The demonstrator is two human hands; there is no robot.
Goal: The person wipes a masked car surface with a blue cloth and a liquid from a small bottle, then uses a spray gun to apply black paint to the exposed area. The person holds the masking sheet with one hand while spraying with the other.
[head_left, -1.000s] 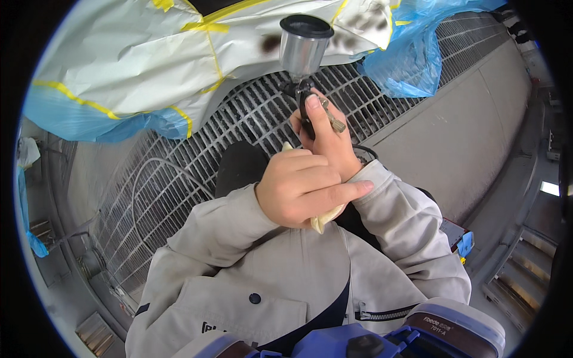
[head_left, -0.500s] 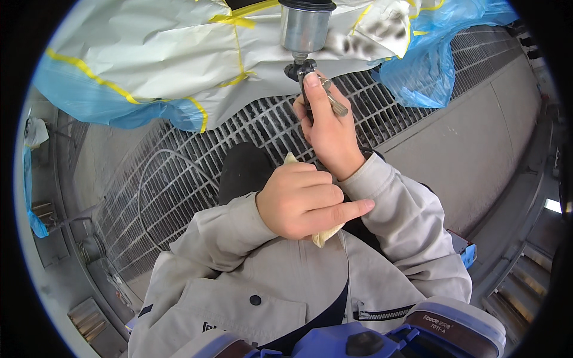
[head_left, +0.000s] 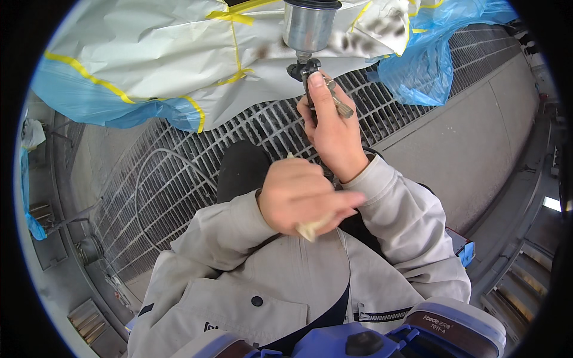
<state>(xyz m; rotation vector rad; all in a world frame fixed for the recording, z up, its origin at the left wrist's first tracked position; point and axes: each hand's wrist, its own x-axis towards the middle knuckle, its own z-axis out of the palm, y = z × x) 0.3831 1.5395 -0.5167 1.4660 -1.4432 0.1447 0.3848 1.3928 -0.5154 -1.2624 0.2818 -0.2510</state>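
Observation:
My right hand is wrapped round the handle of a spray gun, the thumb on its back end by the brass-coloured knobs. A silver metal cup with a black lid sits on top of the gun, cut off by the upper edge. Closer to my chest, my left hand is closed on a crumpled cream cloth. The cloth sticks out below the palm, and a small tip shows above the fingers. Motion smears the left fingers, which are near my right cuff.
White masking paper with yellow tape and blue plastic film drapes something ahead; dark paint spots mark the paper. Below lies a metal floor grating with a grey hose across it. Blue respirator parts fill the bottom edge.
My left hand has turned a little and moved slightly left, with the cloth bunched smaller below it. My right hand and the spray gun have shifted slightly right.

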